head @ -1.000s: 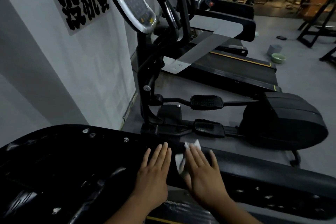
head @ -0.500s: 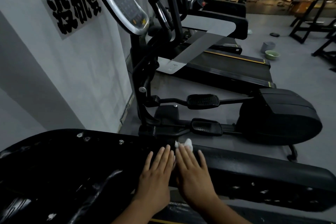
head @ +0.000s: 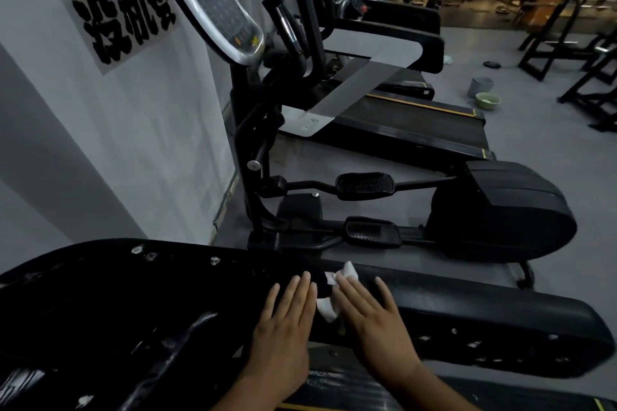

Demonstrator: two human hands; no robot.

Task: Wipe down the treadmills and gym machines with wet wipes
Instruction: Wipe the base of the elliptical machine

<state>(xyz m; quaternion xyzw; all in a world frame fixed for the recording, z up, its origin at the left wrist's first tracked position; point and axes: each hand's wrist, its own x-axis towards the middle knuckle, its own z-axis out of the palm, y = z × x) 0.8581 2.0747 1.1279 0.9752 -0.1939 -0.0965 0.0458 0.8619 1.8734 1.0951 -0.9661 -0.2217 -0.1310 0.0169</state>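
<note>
wiping step in hand: my right hand (head: 374, 320), fingers flat and spread, presses the wet wipe (head: 337, 290) on the treadmill handrail (head: 484, 317), left hand (head: 283, 334) flat alongside; next stroke needs steady pressure rightward.

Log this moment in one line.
left hand: flat on black padded machine rail | right hand: pressing crumpled white wet wipe on rail

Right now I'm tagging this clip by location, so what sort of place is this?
Most likely a commercial gym: an elliptical trainer stands beside the wall, and a treadmill with a long black belt lies just beyond it.
</note>
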